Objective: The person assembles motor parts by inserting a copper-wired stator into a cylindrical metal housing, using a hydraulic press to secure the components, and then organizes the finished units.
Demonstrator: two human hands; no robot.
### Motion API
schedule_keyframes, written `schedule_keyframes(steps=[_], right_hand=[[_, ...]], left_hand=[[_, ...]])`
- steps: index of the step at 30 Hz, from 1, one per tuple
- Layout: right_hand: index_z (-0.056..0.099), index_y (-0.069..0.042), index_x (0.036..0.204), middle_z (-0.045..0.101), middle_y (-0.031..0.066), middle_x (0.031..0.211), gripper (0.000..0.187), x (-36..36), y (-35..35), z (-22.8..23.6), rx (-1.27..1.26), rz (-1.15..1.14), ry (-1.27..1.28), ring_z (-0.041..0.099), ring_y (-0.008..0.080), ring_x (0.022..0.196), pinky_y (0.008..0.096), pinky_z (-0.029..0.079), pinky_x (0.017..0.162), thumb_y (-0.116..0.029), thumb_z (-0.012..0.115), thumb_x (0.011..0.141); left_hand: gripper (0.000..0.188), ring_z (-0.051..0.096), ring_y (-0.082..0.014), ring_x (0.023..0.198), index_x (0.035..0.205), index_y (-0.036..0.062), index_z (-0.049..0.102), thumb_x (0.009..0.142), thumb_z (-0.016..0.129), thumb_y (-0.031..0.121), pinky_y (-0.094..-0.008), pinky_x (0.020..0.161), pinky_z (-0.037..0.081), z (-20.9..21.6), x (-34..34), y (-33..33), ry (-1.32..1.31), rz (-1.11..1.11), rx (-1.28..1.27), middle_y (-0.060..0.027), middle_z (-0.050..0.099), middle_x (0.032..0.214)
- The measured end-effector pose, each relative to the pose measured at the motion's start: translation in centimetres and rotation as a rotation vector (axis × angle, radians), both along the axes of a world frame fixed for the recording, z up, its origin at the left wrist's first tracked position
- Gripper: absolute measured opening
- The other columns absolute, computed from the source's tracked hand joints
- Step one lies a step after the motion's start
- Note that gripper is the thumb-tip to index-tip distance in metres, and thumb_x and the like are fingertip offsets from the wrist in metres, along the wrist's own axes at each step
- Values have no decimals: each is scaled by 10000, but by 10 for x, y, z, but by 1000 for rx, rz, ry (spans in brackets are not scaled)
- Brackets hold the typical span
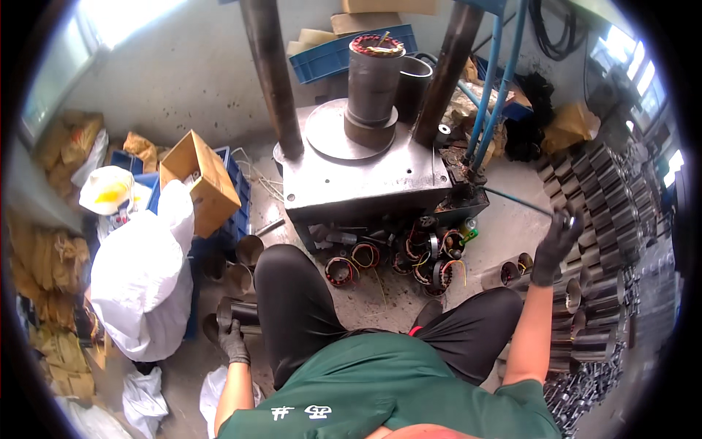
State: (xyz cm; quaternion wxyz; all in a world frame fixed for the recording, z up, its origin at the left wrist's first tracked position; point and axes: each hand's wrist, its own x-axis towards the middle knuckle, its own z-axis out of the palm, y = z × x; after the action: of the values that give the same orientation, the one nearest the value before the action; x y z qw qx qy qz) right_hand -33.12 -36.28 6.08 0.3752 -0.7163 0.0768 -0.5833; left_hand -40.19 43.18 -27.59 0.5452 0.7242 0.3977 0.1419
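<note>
My right hand (557,247), in a dark glove, is closed round the outer end of a thin lever (515,200) that runs out from the press. Down at the left, beside my knee, my gloved left hand (234,342) grips a smooth metal cylinder (244,313) lying on its side. On the press table (351,183) a round plate carries an upright grey metal cylinder (371,88). Red windings with pale wires (376,45) show at its top. Below the table lie several wound stator rings (340,271) with coloured leads.
Two thick steel columns (272,73) rise from the press, with blue hoses (494,91) at its right. Stacked metal cylinders (599,197) line the right side. At left stand a white sack (139,282) and an open cardboard box (201,183).
</note>
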Motion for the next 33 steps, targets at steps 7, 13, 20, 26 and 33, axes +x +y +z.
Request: schedule_keyframes(steps=[7,13,20,26,33], right_hand=[[371,-13,1486,586,173,1246,609,123,-54,67,-158,-258,-1,642,216,958,338,549,873,-70,608,927],[330,-22,1526,529,172,1296,695,132,-21,72,141,-34,-248,653,229,994,347,542,930,-29,603,887],[358,-30,1512,529,161,1298,683,123,-22,70,218,-27,-236,634,194,990,327,554,902,-14,592,871],[403,-22,1479,519,155,1270,648,123,-19,73,192,-96,-176,606,176,914,342,554,899,-24,594,860],[466,3,1415,542,164,1222,561,118,-25,73,230,-112,-136,606,187,932,359,544,928,-51,612,876]], left_hand=[[388,540,-123,745,928,16,593,961,761,364,-293,690,477,229,85,-59,-521,-186,75,-24,591,822],[278,675,-199,982,1097,-26,606,1027,663,237,-355,878,593,375,199,-159,-951,-453,-3,-105,660,1049],[155,634,-120,831,982,18,640,965,752,125,-298,805,573,463,310,-304,-1167,-655,-189,-34,644,923],[205,656,-157,920,997,36,649,968,756,208,-337,824,617,481,403,-343,-1198,-783,-95,-47,650,978],[346,622,-142,916,970,11,606,961,758,321,-293,697,599,542,453,-377,-960,-921,-4,-58,594,903]])
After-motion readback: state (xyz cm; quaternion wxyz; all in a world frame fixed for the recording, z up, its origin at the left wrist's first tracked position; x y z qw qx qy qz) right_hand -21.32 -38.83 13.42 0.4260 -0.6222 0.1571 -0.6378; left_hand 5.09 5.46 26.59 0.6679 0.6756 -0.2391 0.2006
